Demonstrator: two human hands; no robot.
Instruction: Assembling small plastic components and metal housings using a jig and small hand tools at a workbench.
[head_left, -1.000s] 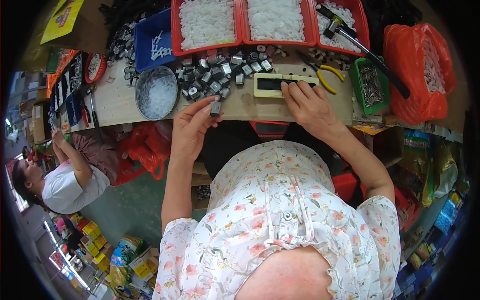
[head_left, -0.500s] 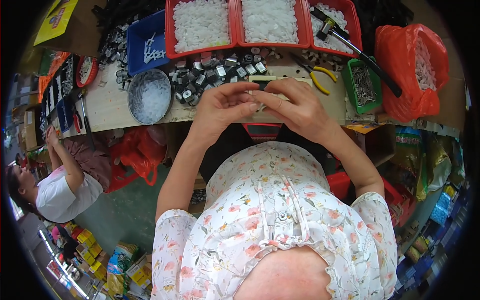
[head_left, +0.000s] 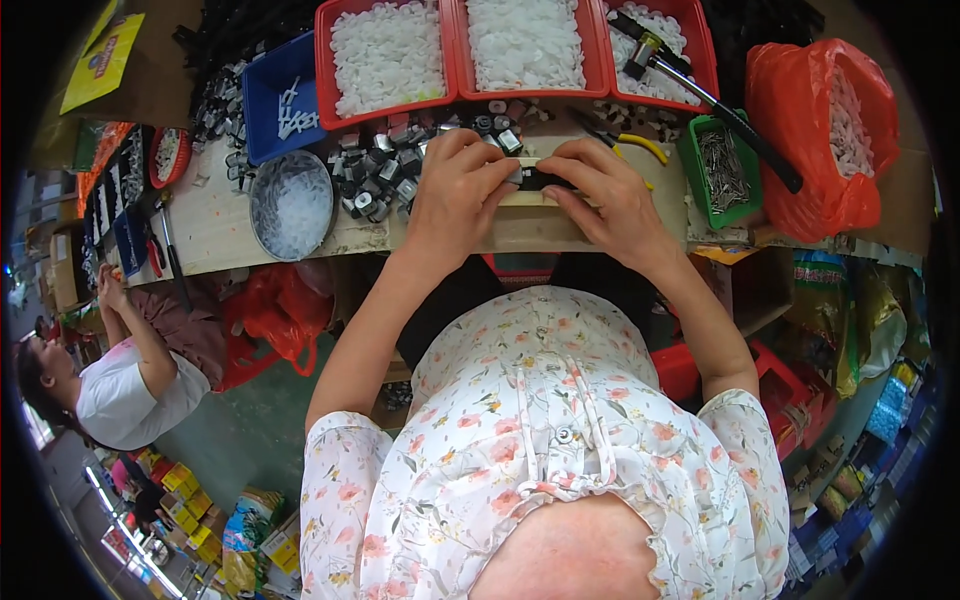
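Observation:
Over the front of the workbench, my left hand (head_left: 455, 197) pinches the silver-grey end of a small black and silver part (head_left: 536, 180). My right hand (head_left: 607, 205) closes its thumb and fingers on the black other end. Beneath the part is a pale, narrow block (head_left: 522, 199) on the bench top, partly covered by my fingers. A heap of small black and silver pieces (head_left: 378, 170) spreads to the left of my left hand. Pliers with yellow handles (head_left: 643, 147) lie just beyond my right hand.
Red trays (head_left: 388, 55) of white plastic pieces line the back. On the left are a blue tray (head_left: 262, 105) and a round metal dish (head_left: 262, 195). A green bin (head_left: 698, 165) of metal pins, a hammer (head_left: 735, 120) and a red bag (head_left: 785, 150) stand right. Another person (head_left: 140, 385) sits left.
My hands have moved apart and down to the pale block, and the black and silver part now shows between them. The view has shifted slightly.

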